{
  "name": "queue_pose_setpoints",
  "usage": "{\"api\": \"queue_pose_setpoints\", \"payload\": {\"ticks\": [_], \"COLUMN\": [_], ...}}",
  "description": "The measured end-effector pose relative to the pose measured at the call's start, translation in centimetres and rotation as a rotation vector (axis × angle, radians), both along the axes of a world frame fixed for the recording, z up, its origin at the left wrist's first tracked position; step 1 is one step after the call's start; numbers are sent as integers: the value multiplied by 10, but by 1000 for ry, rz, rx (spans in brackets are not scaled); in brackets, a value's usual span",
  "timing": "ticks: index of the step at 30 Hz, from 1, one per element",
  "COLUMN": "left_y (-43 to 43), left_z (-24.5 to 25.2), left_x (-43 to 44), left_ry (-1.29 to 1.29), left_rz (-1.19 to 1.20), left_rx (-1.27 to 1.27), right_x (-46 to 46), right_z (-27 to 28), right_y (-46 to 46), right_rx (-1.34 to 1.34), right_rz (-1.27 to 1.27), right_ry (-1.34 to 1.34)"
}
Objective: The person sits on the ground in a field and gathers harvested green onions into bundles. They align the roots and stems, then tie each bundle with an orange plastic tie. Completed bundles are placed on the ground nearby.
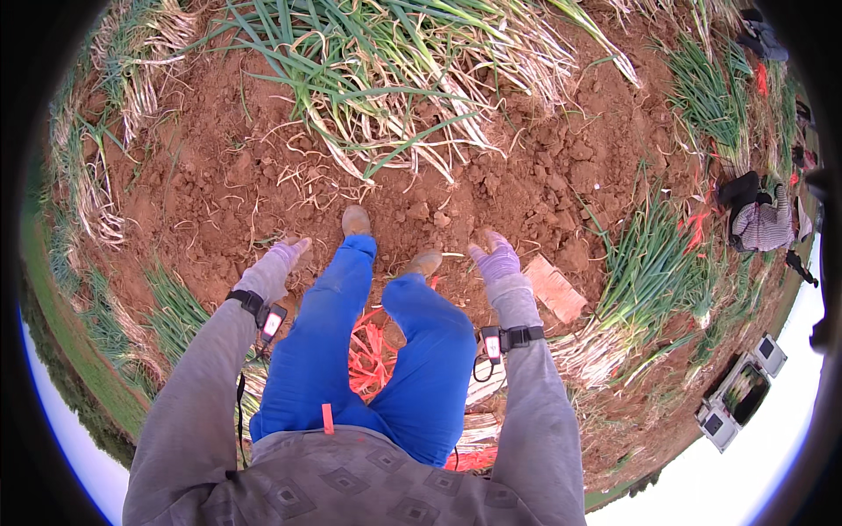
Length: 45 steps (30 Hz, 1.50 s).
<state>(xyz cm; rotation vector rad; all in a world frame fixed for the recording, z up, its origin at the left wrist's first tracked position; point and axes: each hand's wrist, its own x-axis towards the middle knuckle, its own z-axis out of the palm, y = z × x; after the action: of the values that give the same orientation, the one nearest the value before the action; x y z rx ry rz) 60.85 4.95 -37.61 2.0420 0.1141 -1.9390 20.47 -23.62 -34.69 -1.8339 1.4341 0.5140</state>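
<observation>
My left hand (287,258), in a pale purple glove, hangs above bare soil to the left of my left shoe (356,221). It holds nothing. My right hand (497,258), gloved the same way, is out to the right of my other shoe (424,263), thumb and fingers spread. Beside it on the ground lies a flat, reddish rectangular piece (554,288) of unclear material. A wide heap of green onions (408,85) with pale, rooted ends spreads over the soil before me. Red plastic strips (372,355) show between my blue-trousered legs.
More green onions lie in a pile at right (631,309) and in rows at left (141,85). A person in a checked top (763,220) is at far right, another person (763,41) farther up. A vehicle (743,391) stands at the field's edge.
</observation>
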Motion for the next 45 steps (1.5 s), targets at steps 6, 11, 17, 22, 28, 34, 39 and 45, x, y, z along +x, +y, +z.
{"api": "queue_pose_setpoints", "payload": {"ticks": [6,11,17,22,28,34,39,45], "left_y": [-17,-31,-64,-87,-128,-174,-200,-217], "left_z": [-91,-202,-256,-287,-351,-364,-346,-371], "left_x": [13,31,35,40,45,34,18,-3], "left_ry": [5,-54,-101,-139,-201,82,180,44], "left_rz": [278,328,469,545,653,858,828,503], "left_rx": [50,35,75,-72,-220,-450,-573,-377], "right_x": [108,158,186,199,240,245,247,248], "right_z": [-130,-271,-306,-300,-371,-374,-371,-360], "right_y": [-81,-128,-155,-237,-296,-290,-293,-277], "right_rx": [-32,-283,-102,-239,-137,21,144,327], "right_rz": [289,599,628,-184,116,99,70,3], "right_ry": [140,185,242,-438,-24,-35,-57,-116]}}
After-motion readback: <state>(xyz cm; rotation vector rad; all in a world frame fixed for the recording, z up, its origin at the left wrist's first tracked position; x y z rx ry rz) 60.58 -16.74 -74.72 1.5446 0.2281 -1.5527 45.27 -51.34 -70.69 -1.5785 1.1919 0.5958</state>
